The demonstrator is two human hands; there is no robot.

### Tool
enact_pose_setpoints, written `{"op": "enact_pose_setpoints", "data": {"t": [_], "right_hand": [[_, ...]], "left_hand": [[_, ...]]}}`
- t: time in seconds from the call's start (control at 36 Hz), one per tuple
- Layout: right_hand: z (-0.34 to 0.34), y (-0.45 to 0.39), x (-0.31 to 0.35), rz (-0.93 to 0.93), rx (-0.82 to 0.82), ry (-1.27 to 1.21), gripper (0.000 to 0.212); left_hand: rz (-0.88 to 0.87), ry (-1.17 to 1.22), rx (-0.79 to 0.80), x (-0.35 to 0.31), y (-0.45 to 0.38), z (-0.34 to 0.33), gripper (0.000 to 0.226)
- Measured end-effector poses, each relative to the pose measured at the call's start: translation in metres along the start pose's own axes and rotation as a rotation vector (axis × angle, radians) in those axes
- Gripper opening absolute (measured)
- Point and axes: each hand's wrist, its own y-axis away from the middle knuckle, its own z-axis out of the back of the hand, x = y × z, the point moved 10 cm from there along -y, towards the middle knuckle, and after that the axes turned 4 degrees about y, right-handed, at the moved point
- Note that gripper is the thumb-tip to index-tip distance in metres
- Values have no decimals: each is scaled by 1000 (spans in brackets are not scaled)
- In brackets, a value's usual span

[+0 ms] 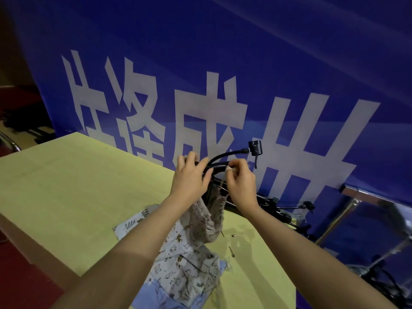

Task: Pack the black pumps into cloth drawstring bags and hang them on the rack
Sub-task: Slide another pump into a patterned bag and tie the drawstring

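Above bench [66, 186]: pump [223, 162] in bag [208, 217].
Left hand [189, 178] gripping pump top, right hand [242, 186] pinching drawstring [223, 184].

Pump [225, 168] body inside bag [209, 217]

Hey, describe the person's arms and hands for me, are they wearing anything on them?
Both arms are bare up to the bottom edge of the picture: no sleeves show. The left hand and right hand have no gloves, and I see no rings, watch or bracelets. The nails look short and unpainted.
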Motion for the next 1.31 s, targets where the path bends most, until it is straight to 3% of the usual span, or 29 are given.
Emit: {"op": "enact_pose_setpoints", "data": {"t": [0.08, 0.28, 0.56, 0.67, 0.81, 0.92, 1.03, 1.31], "right_hand": [[9, -7, 16, 12, -38, -87, 4], [27, -36, 47, -52, -108, -249, 28], [42, -57, 60, -83, -130, -252, 33], [42, -56, 63, -81, -102, -308, 30], [39, -57, 74, -41, -30, -309, 30], [36, -56, 82, -2, 23, -285, 32], [43, -57, 85, -1, -32, -314, 31], [64, -54, 103, 17, -207, -403, 32]], "left_hand": [[-45, 67, 13, -6, -7, 3, 30], [-36, 64, 16, -14, -26, 15, 25], [43, -61, 181, -3, -11, -5, 30], [-31, -222, 156, -22, -16, 2, 47], [53, -377, 236, -27, -28, -3, 82], [9, -344, 225, -30, -28, -5, 63], [-15, -270, 269, -33, -26, -10, 45], [78, -433, 299, -22, -27, -24, 42]]}}
